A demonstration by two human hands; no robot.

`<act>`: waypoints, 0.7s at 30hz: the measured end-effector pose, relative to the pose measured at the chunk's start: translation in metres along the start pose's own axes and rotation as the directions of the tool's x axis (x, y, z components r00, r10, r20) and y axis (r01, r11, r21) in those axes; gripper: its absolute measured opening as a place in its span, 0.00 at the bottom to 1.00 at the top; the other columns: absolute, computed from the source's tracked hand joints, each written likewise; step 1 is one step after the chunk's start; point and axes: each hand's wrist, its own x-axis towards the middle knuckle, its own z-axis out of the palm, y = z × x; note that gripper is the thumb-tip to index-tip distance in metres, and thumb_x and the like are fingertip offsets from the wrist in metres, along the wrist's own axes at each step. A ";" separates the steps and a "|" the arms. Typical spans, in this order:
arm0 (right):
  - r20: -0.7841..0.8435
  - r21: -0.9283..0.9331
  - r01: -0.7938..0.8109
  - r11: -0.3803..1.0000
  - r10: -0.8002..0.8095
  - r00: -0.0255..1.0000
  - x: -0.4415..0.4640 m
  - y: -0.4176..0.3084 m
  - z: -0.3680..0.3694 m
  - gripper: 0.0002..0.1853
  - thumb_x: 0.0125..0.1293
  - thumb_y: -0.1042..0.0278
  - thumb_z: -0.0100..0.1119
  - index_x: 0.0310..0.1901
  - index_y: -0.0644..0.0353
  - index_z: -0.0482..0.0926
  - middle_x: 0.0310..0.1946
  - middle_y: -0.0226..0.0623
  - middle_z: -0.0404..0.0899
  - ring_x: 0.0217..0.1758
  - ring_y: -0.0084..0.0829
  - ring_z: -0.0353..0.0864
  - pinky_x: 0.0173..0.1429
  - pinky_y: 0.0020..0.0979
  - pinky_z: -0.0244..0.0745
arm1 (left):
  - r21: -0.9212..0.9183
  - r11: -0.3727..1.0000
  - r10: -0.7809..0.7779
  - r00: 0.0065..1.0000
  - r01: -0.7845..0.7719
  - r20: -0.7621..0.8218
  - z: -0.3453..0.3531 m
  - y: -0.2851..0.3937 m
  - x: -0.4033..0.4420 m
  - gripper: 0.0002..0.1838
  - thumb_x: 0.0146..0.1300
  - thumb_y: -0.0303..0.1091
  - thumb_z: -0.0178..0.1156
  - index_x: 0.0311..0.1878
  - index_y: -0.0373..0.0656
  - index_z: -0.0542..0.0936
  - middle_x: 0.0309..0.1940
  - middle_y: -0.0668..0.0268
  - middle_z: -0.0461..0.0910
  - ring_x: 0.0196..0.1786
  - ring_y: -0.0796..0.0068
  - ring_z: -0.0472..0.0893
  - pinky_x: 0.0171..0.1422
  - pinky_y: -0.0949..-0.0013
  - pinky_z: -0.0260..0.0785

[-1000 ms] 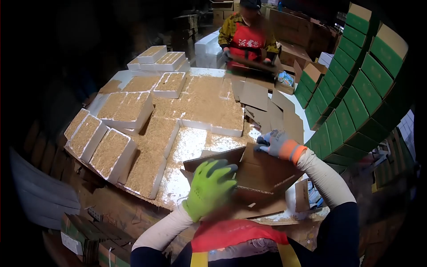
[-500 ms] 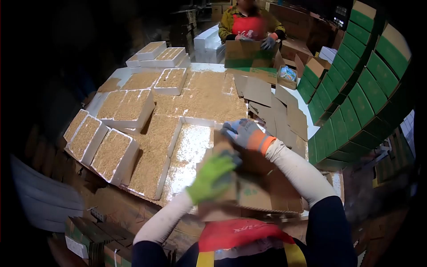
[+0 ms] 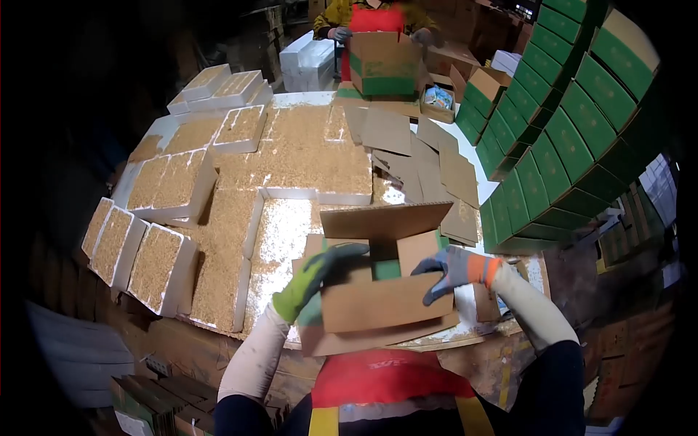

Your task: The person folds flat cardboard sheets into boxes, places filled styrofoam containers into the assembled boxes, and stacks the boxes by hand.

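An open cardboard box [image 3: 385,305] stands at the front of the table, its flaps spread and some green showing inside. My left hand [image 3: 316,276], in a green and dark glove, lies along the box's left side flap with its fingers pressed together. On the right, my right hand [image 3: 451,272], in a grey and orange glove, curls its fingers over the box's right corner by the near flap. Flat cardboard lies under the box.
White trays [image 3: 178,185] filled with tan crumbly material cover the left and middle. Cardboard sheets [image 3: 422,171] lie right of centre. Green boxes [image 3: 563,149] are stacked along the right. Across the table, a person [image 3: 374,22] handles a box [image 3: 385,65].
The box by my hands has turned and its flaps now stand open. My right hand has moved right and nearer. Across the table, the other person's box now stands upright.
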 end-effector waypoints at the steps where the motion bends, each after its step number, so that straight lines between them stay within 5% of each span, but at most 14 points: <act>1: -0.069 -0.076 0.127 0.989 -0.133 0.989 0.008 0.005 0.004 0.33 0.55 0.53 0.74 0.61 0.58 0.78 0.55 0.42 0.83 0.58 0.43 0.82 0.62 0.36 0.77 | 0.014 1.000 0.006 1.000 -0.006 -0.003 0.001 0.002 -0.002 0.22 0.62 0.42 0.64 0.59 0.44 0.80 0.56 0.57 0.79 0.62 0.54 0.75 0.71 0.52 0.63; 2: -0.128 -0.175 0.244 0.954 -0.268 0.955 0.010 0.001 -0.002 0.33 0.56 0.53 0.75 0.61 0.58 0.78 0.55 0.43 0.83 0.58 0.43 0.82 0.63 0.35 0.77 | 0.564 0.792 0.246 0.968 -0.233 0.053 0.013 -0.003 0.003 0.23 0.62 0.41 0.65 0.59 0.44 0.80 0.55 0.57 0.79 0.61 0.54 0.76 0.69 0.52 0.64; 4: -0.508 -0.099 0.558 0.824 -0.524 0.684 0.009 -0.018 -0.038 0.31 0.59 0.56 0.72 0.62 0.57 0.77 0.60 0.45 0.79 0.59 0.43 0.82 0.61 0.34 0.77 | 0.740 0.653 0.233 0.972 -0.161 0.006 0.027 -0.003 -0.001 0.22 0.61 0.41 0.66 0.58 0.44 0.80 0.54 0.58 0.79 0.59 0.56 0.76 0.67 0.54 0.64; 5: -0.741 -0.403 0.317 0.858 -0.510 0.438 0.026 0.004 -0.061 0.30 0.62 0.54 0.69 0.64 0.56 0.76 0.64 0.47 0.75 0.62 0.46 0.78 0.64 0.41 0.75 | 0.810 0.571 0.346 0.934 -0.135 -0.088 0.029 -0.002 -0.004 0.23 0.59 0.42 0.68 0.57 0.45 0.80 0.55 0.60 0.79 0.59 0.56 0.75 0.67 0.54 0.64; 7: -0.827 -0.556 -0.039 0.830 -0.549 0.124 0.064 0.047 -0.060 0.29 0.65 0.52 0.66 0.65 0.56 0.74 0.68 0.48 0.71 0.66 0.48 0.75 0.67 0.48 0.72 | 0.875 0.481 0.493 0.841 -0.051 -0.222 0.032 -0.001 -0.014 0.31 0.53 0.48 0.72 0.60 0.47 0.78 0.61 0.61 0.75 0.62 0.56 0.72 0.69 0.53 0.62; 9: -0.571 -0.769 -0.309 0.559 -0.385 0.725 0.080 0.061 -0.004 0.34 0.67 0.43 0.61 0.68 0.55 0.72 0.75 0.52 0.59 0.74 0.59 0.63 0.69 0.66 0.61 | 0.828 0.537 0.435 0.788 0.161 -0.436 0.029 0.005 -0.020 0.49 0.49 0.55 0.74 0.69 0.39 0.67 0.68 0.49 0.66 0.70 0.47 0.64 0.74 0.46 0.55; 10: -0.722 -0.614 -0.233 0.754 -0.418 0.551 0.068 0.043 0.040 0.39 0.66 0.34 0.57 0.69 0.56 0.71 0.78 0.55 0.53 0.78 0.67 0.52 0.68 0.75 0.52 | 0.750 0.578 0.358 0.726 0.321 -0.587 0.033 0.007 -0.021 0.53 0.49 0.57 0.74 0.71 0.35 0.63 0.70 0.45 0.63 0.73 0.44 0.61 0.75 0.44 0.52; 11: -0.740 -0.555 -0.381 0.739 -0.231 0.631 0.049 0.039 0.044 0.46 0.63 0.25 0.54 0.70 0.59 0.70 0.75 0.58 0.60 0.76 0.61 0.61 0.69 0.63 0.62 | 0.630 0.593 0.073 0.745 0.502 -0.663 0.041 -0.010 -0.029 0.59 0.51 0.61 0.71 0.74 0.28 0.57 0.74 0.37 0.55 0.72 0.42 0.63 0.72 0.45 0.58; 12: -0.737 -0.561 -0.382 0.734 -0.234 0.634 0.039 0.042 0.031 0.46 0.63 0.25 0.54 0.70 0.59 0.70 0.75 0.58 0.60 0.76 0.61 0.61 0.69 0.63 0.62 | 0.157 0.698 -0.506 0.636 0.699 -0.582 0.038 0.005 -0.025 0.60 0.53 0.64 0.69 0.75 0.28 0.56 0.70 0.35 0.65 0.64 0.44 0.75 0.64 0.50 0.69; 13: -0.718 -0.316 -0.339 0.886 0.010 0.696 0.030 0.051 0.012 0.48 0.64 0.23 0.49 0.73 0.58 0.66 0.72 0.58 0.65 0.71 0.58 0.69 0.67 0.57 0.68 | 0.288 0.665 -0.539 0.710 0.689 -0.453 0.030 -0.010 -0.024 0.58 0.53 0.65 0.70 0.73 0.28 0.60 0.60 0.38 0.73 0.57 0.45 0.80 0.61 0.51 0.72; 15: -0.240 0.078 -0.400 0.913 0.406 0.882 0.012 0.057 -0.003 0.52 0.65 0.18 0.42 0.75 0.58 0.62 0.65 0.56 0.74 0.58 0.50 0.83 0.55 0.43 0.80 | 0.362 0.655 -0.524 0.744 0.663 -0.415 0.037 -0.017 -0.035 0.52 0.52 0.65 0.71 0.66 0.29 0.69 0.42 0.43 0.83 0.46 0.47 0.85 0.54 0.52 0.76; 17: 0.115 0.464 -0.301 0.833 0.280 0.953 -0.021 0.042 -0.016 0.56 0.64 0.14 0.36 0.74 0.61 0.61 0.61 0.51 0.79 0.40 0.46 0.90 0.36 0.32 0.85 | 0.332 0.803 -0.254 0.788 0.495 -0.561 0.042 0.042 -0.032 0.48 0.50 0.62 0.74 0.63 0.29 0.74 0.33 0.46 0.85 0.42 0.53 0.87 0.44 0.58 0.80; 20: 0.137 0.968 -0.145 0.206 0.051 0.989 -0.026 0.052 0.018 0.45 0.71 0.25 0.41 0.69 0.61 0.67 0.52 0.48 0.84 0.49 0.44 0.88 0.53 0.49 0.85 | 0.638 0.739 0.064 0.920 0.216 -0.386 0.035 0.060 -0.045 0.57 0.45 0.59 0.78 0.70 0.27 0.66 0.59 0.45 0.78 0.50 0.54 0.86 0.46 0.61 0.81; 21: -0.062 0.992 0.053 0.112 0.083 0.995 -0.011 0.075 0.051 0.39 0.72 0.35 0.53 0.70 0.63 0.66 0.57 0.46 0.81 0.53 0.43 0.85 0.59 0.48 0.82 | 0.445 0.885 0.060 0.916 0.135 -0.396 0.028 0.045 -0.052 0.58 0.48 0.59 0.77 0.73 0.29 0.62 0.65 0.45 0.72 0.58 0.54 0.82 0.52 0.60 0.81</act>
